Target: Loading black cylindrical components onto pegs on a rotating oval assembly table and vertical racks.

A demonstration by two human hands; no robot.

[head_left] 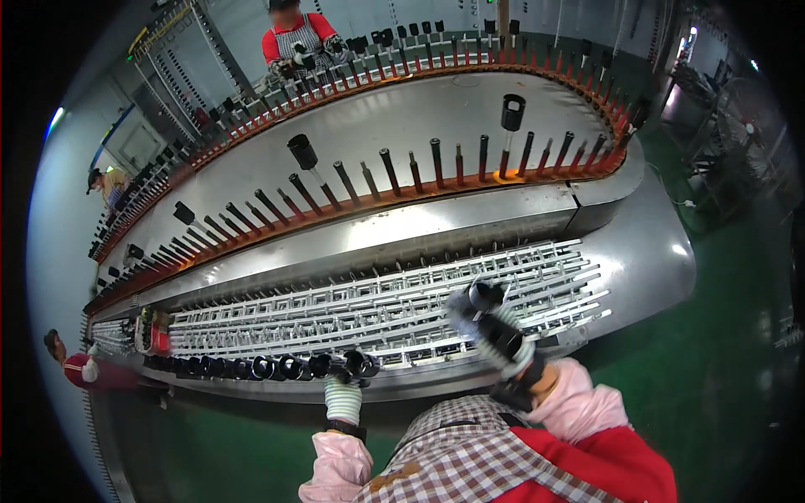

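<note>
Black cup (485, 297): your right hand (506, 342) grasps it | left hand (342, 387) at worktop's (646, 260) front-edge cups (319, 365), grip unclear | likely cup-handling; next needs clearance

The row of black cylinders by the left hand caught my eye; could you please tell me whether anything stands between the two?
Nothing visible does: the gloved left hand is right at the right end of the row of black cylinders, and the metal rack lies beyond, not between them.
</note>
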